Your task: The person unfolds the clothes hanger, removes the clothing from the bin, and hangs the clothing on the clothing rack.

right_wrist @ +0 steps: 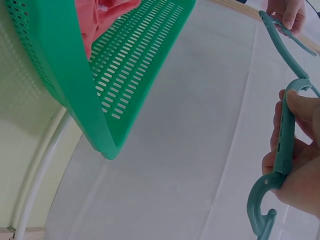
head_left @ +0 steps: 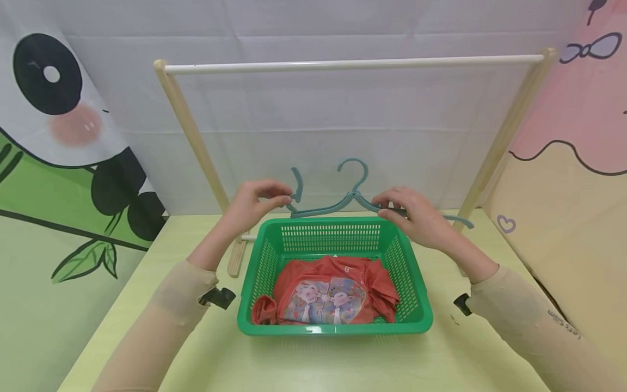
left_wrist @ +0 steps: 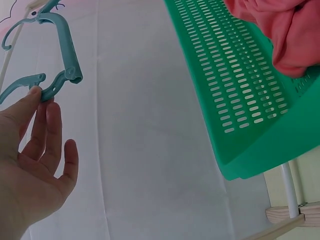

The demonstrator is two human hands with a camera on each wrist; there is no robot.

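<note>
A teal folding clothes hanger is held up over the far rim of the green basket, its hook pointing upward. My left hand pinches the hinged end piece at its left, which is bent upward; the left wrist view shows thumb and fingertips on that piece, the other fingers loose. My right hand grips the hanger's right arm, with the thumb along it near the middle joint. Beyond that hand, the right end piece extends outward. A red shirt with a printed front lies crumpled in the basket.
The green plastic basket stands on the pale yellow table. Behind it is a wooden rack with a white rail and slanted posts. A white cloth backdrop hangs behind, and printed panels flank both sides.
</note>
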